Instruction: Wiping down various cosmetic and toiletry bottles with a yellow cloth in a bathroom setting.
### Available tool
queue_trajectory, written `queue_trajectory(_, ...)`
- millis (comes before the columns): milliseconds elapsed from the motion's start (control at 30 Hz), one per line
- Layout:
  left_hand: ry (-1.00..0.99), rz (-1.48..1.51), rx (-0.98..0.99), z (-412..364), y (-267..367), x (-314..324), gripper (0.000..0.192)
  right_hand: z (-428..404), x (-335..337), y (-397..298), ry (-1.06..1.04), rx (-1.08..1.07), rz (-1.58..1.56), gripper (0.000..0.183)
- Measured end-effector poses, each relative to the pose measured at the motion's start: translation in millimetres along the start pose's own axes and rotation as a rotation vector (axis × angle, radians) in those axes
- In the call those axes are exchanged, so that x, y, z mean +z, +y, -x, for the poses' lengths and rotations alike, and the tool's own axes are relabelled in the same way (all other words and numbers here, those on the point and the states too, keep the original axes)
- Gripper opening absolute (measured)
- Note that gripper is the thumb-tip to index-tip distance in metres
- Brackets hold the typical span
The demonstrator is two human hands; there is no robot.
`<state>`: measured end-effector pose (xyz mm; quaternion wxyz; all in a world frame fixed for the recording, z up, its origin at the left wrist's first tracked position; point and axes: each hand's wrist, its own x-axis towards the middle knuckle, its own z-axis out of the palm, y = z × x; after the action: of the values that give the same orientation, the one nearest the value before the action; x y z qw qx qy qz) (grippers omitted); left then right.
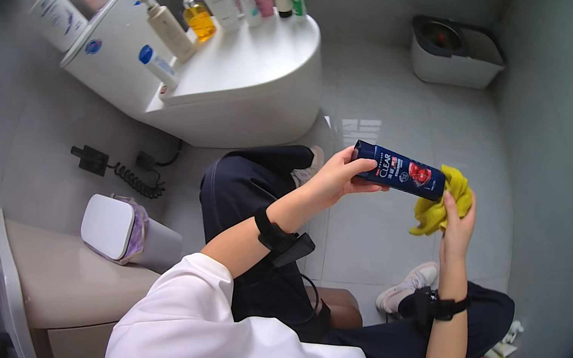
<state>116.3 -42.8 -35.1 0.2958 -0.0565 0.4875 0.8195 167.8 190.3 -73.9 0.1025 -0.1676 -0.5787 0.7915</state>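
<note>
A dark blue Clear shampoo bottle [408, 173] lies almost level in the air before me, its printed front turned up. My left hand [342, 174] grips it around the cap end, thumb on top and fingers underneath. In my right hand [458, 218] is a crumpled yellow cloth [445, 207], pressed against the bottle's base end. The fingertips of that hand are partly hidden by the cloth.
A white toilet [254, 98] bears several pump bottles and tubes on its lid and tank. A lidded waste bin [108, 228] stands at left, and a grey-white bucket [450, 64] by the far wall. Several tubes [500, 355] lie on the floor at right.
</note>
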Motion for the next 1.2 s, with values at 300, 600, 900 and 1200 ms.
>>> queue_trajectory(300, 0.533, -0.442, 0.621, 25, 143, -109, 0.032, -3, -6, 7, 0.014, 0.071, 0.070, 0.040)
queue_trajectory(600, 1.390, -1.495, 0.739, 62, 261, -263, 0.036, -7, -9, 21, 0.027, 0.114, 0.195, 0.040)
queue_trajectory(900, 1.472, -1.267, 0.401, 46, 259, -300, 0.041, -3, -4, 19, 0.036, 0.068, 0.259, 0.036)
queue_trajectory(1200, 1.509, -1.477, 0.428, 23, 269, -329, 0.043, -3, -27, 26, 0.075, 0.059, 0.262, 0.037)
